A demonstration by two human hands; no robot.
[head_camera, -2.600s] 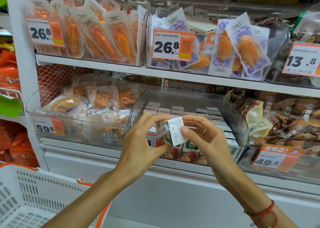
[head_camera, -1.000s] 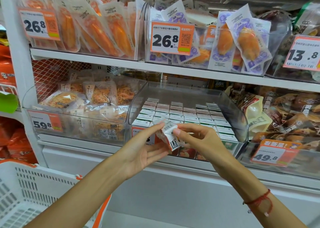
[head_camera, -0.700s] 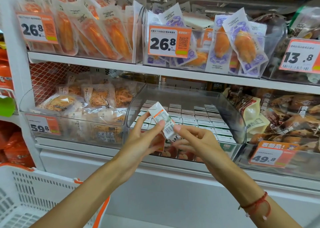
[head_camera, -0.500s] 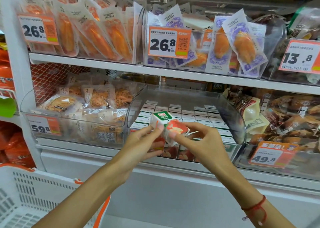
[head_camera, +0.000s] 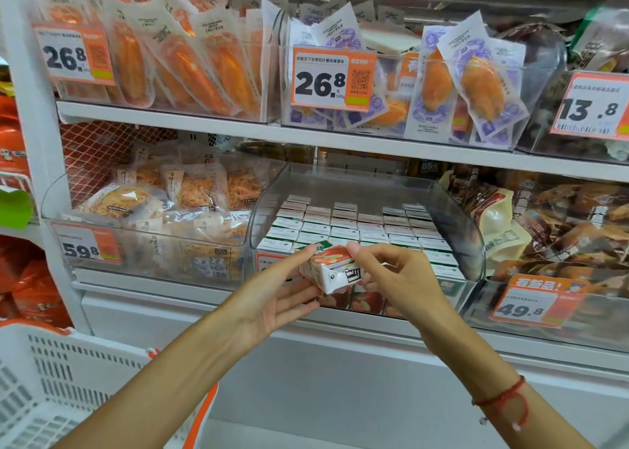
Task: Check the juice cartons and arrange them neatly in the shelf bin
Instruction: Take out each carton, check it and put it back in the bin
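Note:
A small juice carton (head_camera: 332, 268) with a red apple picture and a green top lies tipped on its side between my hands, its white folded end facing me. My left hand (head_camera: 279, 295) pinches it from the left with thumb and fingertips. My right hand (head_camera: 396, 278) grips it from the right, fingers curled round it. Both hands hover at the front edge of a clear plastic shelf bin (head_camera: 471, 230). Inside the bin, several juice cartons (head_camera: 357, 225) stand upright in neat rows, their white tops showing.
A white plastic basket (head_camera: 51, 380) with an orange handle sits at the lower left. Clear bins of snack packets flank the juice bin, left (head_camera: 153, 210) and right (head_camera: 561, 217). The shelf above (head_camera: 340, 142) carries packets and orange price tags.
Both hands have kept turning the carton: from barcode side up, to its apple face, to lying on its side with the folded end toward me. It stays at the bin's front.

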